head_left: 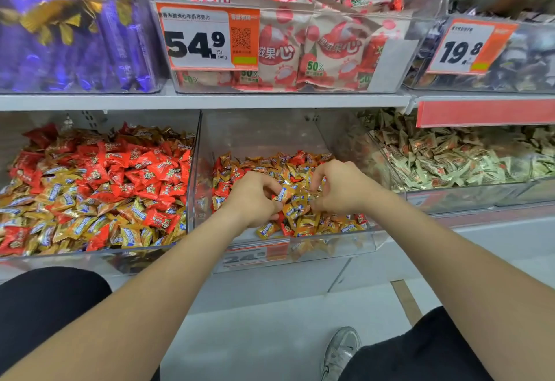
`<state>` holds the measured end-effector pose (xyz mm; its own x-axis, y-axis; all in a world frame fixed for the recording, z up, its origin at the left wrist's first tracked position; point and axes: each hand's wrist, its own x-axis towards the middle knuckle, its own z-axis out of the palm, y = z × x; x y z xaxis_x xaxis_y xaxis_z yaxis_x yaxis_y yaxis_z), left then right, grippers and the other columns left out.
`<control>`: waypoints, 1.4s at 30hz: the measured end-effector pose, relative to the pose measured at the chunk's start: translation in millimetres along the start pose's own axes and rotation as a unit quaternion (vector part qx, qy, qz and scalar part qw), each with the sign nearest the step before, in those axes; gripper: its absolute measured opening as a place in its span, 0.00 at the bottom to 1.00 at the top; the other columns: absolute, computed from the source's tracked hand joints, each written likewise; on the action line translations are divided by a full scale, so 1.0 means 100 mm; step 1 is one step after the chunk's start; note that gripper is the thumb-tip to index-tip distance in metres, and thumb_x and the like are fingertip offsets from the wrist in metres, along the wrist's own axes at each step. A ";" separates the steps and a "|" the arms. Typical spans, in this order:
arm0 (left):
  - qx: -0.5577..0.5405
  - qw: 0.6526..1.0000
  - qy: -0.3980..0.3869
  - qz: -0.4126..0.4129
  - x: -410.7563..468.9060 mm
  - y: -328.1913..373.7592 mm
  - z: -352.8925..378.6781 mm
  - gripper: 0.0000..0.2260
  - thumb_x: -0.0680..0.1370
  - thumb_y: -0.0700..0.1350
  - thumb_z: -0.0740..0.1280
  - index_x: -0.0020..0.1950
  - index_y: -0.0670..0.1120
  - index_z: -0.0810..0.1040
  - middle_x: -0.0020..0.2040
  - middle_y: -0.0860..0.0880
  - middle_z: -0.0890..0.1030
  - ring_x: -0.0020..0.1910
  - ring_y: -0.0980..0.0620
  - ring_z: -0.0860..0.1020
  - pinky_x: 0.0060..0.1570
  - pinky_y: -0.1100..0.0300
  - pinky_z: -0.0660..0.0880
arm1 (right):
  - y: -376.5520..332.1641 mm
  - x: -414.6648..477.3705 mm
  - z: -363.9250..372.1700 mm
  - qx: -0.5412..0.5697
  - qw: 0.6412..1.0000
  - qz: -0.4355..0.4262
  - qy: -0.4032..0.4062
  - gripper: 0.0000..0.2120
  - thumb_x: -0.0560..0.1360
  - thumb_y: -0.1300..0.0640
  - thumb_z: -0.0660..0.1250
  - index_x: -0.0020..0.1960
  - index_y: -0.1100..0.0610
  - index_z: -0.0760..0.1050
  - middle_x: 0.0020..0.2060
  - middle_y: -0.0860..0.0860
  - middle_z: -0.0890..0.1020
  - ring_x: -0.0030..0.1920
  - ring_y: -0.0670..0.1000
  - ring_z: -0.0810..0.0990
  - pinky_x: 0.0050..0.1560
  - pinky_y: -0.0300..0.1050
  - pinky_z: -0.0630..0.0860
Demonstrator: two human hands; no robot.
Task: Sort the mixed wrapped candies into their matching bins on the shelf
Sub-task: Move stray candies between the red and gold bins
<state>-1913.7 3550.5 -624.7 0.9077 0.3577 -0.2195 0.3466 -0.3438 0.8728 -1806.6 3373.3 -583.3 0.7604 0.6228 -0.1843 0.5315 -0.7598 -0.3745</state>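
both hands work in the middle clear bin (258, 134), over a heap of gold and red wrapped candies (312, 224). the left hand (255, 197) pinches a gold candy (282, 193) in curled fingers; the right hand (342, 188) curls into the heap, its hold unclear.

On the lower shelf three bins stand side by side: the left bin (60, 256), the middle bin (258, 134) and the right bin (450, 197). The left grip (255, 197) and right grip (339, 188) lie close together in the middle bin, fingers apparently curled into its wrapped candies (303, 221). Above, the upper shelf (180, 101) carries three more bins; a price tag (207, 38) hangs on the central one's front. Below right, a shoe (342, 350) rests on the floor (270, 335).
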 end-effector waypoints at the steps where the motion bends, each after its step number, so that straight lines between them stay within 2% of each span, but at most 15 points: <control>1: 0.014 1.000 -0.007 0.011 0.01 0.00 -0.01 0.09 0.78 0.33 0.74 0.53 0.46 0.82 0.51 0.46 0.82 0.42 0.47 0.87 0.46 0.51 0.86 | -0.01 -0.02 -0.01 0.007 1.000 -0.015 -0.018 0.10 0.71 0.57 0.81 0.48 0.53 0.82 0.37 0.52 0.85 0.29 0.50 0.82 0.34 0.44 0.80; 4: 0.145 0.985 -0.028 0.093 0.04 0.01 -0.04 0.10 0.76 0.36 0.76 0.54 0.48 0.83 0.38 0.53 0.82 0.31 0.55 0.81 0.43 0.60 0.81 | -0.09 -0.10 0.04 0.052 0.988 -0.073 -0.125 0.10 0.70 0.60 0.83 0.49 0.54 0.86 0.33 0.49 0.87 0.29 0.45 0.83 0.34 0.42 0.80; 6: 0.248 0.958 -0.042 0.138 0.03 0.02 -0.06 0.12 0.69 0.35 0.78 0.50 0.42 0.82 0.30 0.54 0.72 0.28 0.52 0.68 0.34 0.62 0.71 | -0.10 -0.06 0.14 0.003 0.983 -0.120 -0.141 0.13 0.70 0.57 0.83 0.53 0.52 0.87 0.36 0.47 0.87 0.32 0.41 0.82 0.37 0.35 0.76; 10: 0.320 0.936 -0.041 0.143 0.02 -0.03 -0.04 0.29 0.61 0.42 0.86 0.59 0.48 0.81 0.46 0.54 0.71 0.43 0.55 0.72 0.46 0.60 0.72 | -0.12 0.02 0.24 -0.127 0.973 -0.168 -0.098 0.13 0.70 0.51 0.82 0.54 0.49 0.88 0.33 0.40 0.79 0.35 0.40 0.76 0.40 0.38 0.71; 14: 0.338 0.931 -0.020 0.138 0.04 -0.04 -0.02 0.23 0.65 0.44 0.86 0.57 0.47 0.83 0.56 0.48 0.80 0.55 0.49 0.78 0.50 0.61 0.71 | -0.15 0.05 0.29 -0.180 0.965 -0.162 -0.104 0.09 0.72 0.59 0.78 0.52 0.52 0.86 0.35 0.38 0.72 0.36 0.41 0.71 0.36 0.40 0.68; 17: 0.340 0.931 -0.004 0.134 0.03 -0.02 -0.02 0.17 0.70 0.43 0.83 0.57 0.46 0.84 0.53 0.47 0.81 0.54 0.47 0.77 0.53 0.59 0.73 | -0.13 0.08 0.29 -0.162 0.971 -0.147 -0.091 0.08 0.71 0.59 0.79 0.49 0.54 0.85 0.35 0.39 0.73 0.35 0.40 0.72 0.40 0.42 0.70; 21: 0.329 0.938 0.000 0.105 0.03 0.02 -0.03 0.07 0.70 0.41 0.75 0.37 0.48 0.79 0.39 0.48 0.75 0.41 0.46 0.70 0.42 0.56 0.68 | -0.09 0.08 0.21 -0.162 0.980 -0.105 -0.042 0.08 0.71 0.54 0.78 0.49 0.51 0.83 0.39 0.43 0.79 0.43 0.50 0.80 0.42 0.46 0.78; 23: 0.321 0.941 0.014 0.104 0.02 0.03 -0.05 0.08 0.69 0.41 0.75 0.37 0.47 0.77 0.39 0.49 0.73 0.41 0.48 0.67 0.42 0.58 0.66 | -0.08 0.05 0.16 -0.211 0.975 -0.066 0.012 0.11 0.70 0.51 0.79 0.48 0.50 0.80 0.43 0.47 0.81 0.45 0.54 0.81 0.41 0.48 0.78; 25: 0.318 0.941 0.005 0.117 0.01 0.05 -0.09 0.05 0.71 0.41 0.77 0.41 0.44 0.82 0.40 0.52 0.77 0.42 0.50 0.70 0.45 0.61 0.69 | -0.08 0.03 0.10 -0.241 0.968 -0.050 0.049 0.12 0.71 0.52 0.79 0.48 0.52 0.77 0.44 0.50 0.80 0.45 0.56 0.80 0.43 0.50 0.78; 27: 0.306 0.943 -0.039 0.120 -0.02 0.10 -0.13 0.07 0.71 0.38 0.78 0.46 0.47 0.85 0.40 0.54 0.79 0.40 0.54 0.75 0.39 0.64 0.72 | -0.09 0.02 0.05 -0.216 0.974 -0.067 0.023 0.09 0.71 0.55 0.79 0.43 0.51 0.79 0.40 0.47 0.81 0.46 0.52 0.81 0.44 0.49 0.80; 29: 0.308 0.940 -0.093 0.116 -0.05 0.13 -0.14 0.11 0.69 0.36 0.79 0.46 0.51 0.86 0.40 0.51 0.81 0.38 0.52 0.78 0.33 0.62 0.74 | -0.11 0.00 0.05 -0.161 0.979 -0.092 -0.087 0.06 0.70 0.58 0.81 0.39 0.51 0.84 0.31 0.41 0.83 0.40 0.40 0.82 0.42 0.45 0.81; 32: 0.337 0.928 -0.121 0.103 -0.05 0.11 -0.07 0.11 0.68 0.37 0.80 0.46 0.50 0.87 0.38 0.53 0.78 0.36 0.56 0.76 0.31 0.64 0.71 | -0.13 -0.03 0.14 -0.149 0.965 -0.104 -0.188 0.06 0.70 0.61 0.79 0.44 0.51 0.89 0.27 0.30 0.80 0.33 0.31 0.79 0.42 0.39 0.79; 34: 0.337 0.931 -0.107 0.091 -0.02 0.08 -0.03 0.11 0.66 0.39 0.82 0.45 0.50 0.86 0.41 0.51 0.78 0.38 0.55 0.76 0.31 0.65 0.70 | -0.13 -0.02 0.18 -0.144 0.965 -0.110 -0.191 0.07 0.69 0.60 0.79 0.44 0.50 0.89 0.30 0.33 0.83 0.35 0.34 0.81 0.44 0.41 0.82; 38: 0.377 0.918 -0.073 0.097 0.03 0.04 0.07 0.17 0.65 0.44 0.85 0.51 0.48 0.86 0.51 0.47 0.80 0.52 0.47 0.79 0.44 0.58 0.76 | -0.12 0.03 0.22 -0.155 0.965 -0.124 -0.171 0.10 0.71 0.67 0.72 0.43 0.54 0.88 0.32 0.40 0.82 0.37 0.40 0.78 0.42 0.39 0.77; 42: 0.375 0.918 -0.060 0.113 0.05 0.02 0.13 0.19 0.64 0.48 0.86 0.51 0.50 0.85 0.51 0.47 0.80 0.51 0.46 0.80 0.46 0.54 0.79 | -0.10 -0.01 0.07 -0.107 0.976 -0.121 -0.149 0.03 0.69 0.60 0.78 0.43 0.55 0.88 0.35 0.46 0.87 0.36 0.45 0.84 0.40 0.42 0.82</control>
<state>-1905.2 3540.3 -629.7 0.9803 0.1206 -0.1563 0.1709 -0.9148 0.3659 -1815.5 3381.4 -586.1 0.4772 0.7917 -0.3813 0.7726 -0.5848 -0.2472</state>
